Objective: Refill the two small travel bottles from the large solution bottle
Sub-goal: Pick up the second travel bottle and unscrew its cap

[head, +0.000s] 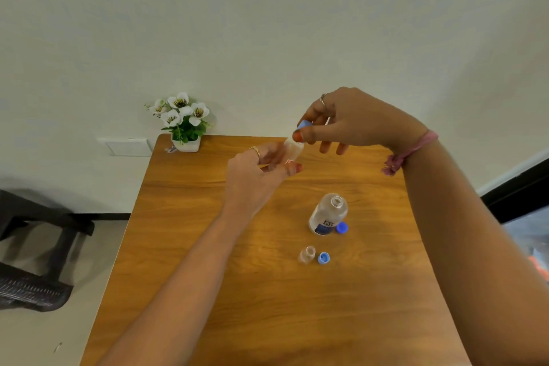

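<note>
- My left hand point(255, 171) at frame centre, grip clamped round a small clear plastic travel bottle point(292, 150), held tilted above the far part of the wooden bench point(208, 246).
- My right hand point(350, 122) just above it, upper right of centre; thumb and fingertips closed on a small blue plastic cap point(303, 125) at the top of that held bottle. Cannot tell if the cap is seated on the neck or just off it.
- Large clear solution bottle with dark blue label point(328, 214) stands upright on the bench, lower right of centre, neck open.
- Its blue screw cap point(342, 228) lies on the bench touching the bottle's base on the right.
- Second small clear travel bottle point(307, 255) stands upright, open, nearer the bottom of the frame, below the large bottle.
- A light blue cap point(323, 258) lies just beside it on the right, open side up.
- White-flowered plant in a white square pot point(181, 125) at the bench's far left corner, against the wall.
- Dark wicker chair point(32, 285) at the left edge, on the floor.
- Pink thread band point(410, 151) on my right wrist.
</note>
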The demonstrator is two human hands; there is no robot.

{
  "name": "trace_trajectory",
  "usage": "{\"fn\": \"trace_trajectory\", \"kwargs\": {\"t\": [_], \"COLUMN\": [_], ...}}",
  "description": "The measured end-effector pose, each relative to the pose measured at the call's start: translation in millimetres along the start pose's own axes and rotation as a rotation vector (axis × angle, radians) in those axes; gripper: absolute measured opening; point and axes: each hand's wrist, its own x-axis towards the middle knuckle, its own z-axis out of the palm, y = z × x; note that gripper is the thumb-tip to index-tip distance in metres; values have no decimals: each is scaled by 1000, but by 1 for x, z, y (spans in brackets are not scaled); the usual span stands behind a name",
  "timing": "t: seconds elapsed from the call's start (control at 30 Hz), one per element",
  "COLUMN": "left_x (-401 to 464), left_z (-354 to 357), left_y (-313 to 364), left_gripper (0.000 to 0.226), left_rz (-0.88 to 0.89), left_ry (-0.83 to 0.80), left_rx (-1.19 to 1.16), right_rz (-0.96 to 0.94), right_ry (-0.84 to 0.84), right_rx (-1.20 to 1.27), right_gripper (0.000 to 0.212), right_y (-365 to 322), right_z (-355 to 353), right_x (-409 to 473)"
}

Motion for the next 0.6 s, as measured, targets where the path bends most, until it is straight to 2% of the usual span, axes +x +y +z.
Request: {"fn": "trace_trajectory", "kwargs": {"t": [0.07,0.2,0.33,0.43,0.5,0.6], "left_x": [-1,-3,-7,-7,-8,-12], "left_z": [2,6,12,17,23,37], "left_y": [-1,-1,0,-2,-4,-8], "left_gripper": [44,44,47,49,49,46], "left_rz": [4,2,31,32,22,-36], "left_ry": [-8,-15,-50,-56,-64,-85], "left_rx": [11,-4,11,7,3,-11], "right_rz": [-43,13,-30,-79,-101,-83], "right_ry": [-16,-33,-22,-11,60,256], "right_rx": [-52,-9,-95,-156,-128,110], "right_gripper": [31,44,26,27,28,28], "right_y": [-1,1,1,6,14,34], "right_z": [2,1,2,-5,-7,-1], "right_x": [-3,-8,-14,-20,-26,-43]}}
